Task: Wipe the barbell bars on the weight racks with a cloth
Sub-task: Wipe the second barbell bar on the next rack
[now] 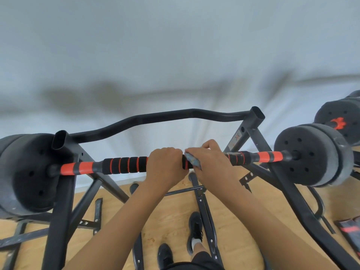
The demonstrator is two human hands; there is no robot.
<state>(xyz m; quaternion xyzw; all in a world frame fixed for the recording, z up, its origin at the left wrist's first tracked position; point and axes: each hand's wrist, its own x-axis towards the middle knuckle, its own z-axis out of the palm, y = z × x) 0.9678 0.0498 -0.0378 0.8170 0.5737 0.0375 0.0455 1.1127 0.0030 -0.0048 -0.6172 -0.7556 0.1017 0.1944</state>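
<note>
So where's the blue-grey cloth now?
In the head view, centre-right: the blue-grey cloth is held on the black-and-orange barbell bar under the right hand, beside the left hand.

- Your left hand (165,164) grips the barbell bar (124,165) mid-span, fingers curled over the black-and-orange foam.
- Your right hand (211,162), just beside it, holds a bluish cloth (192,162) wrapped on the bar.
- Bar lies across the dark rack (60,201); grey weight plates (313,154) on both ends.
- Your black shoes (194,230) on the wooden floor (171,221) below.
</note>
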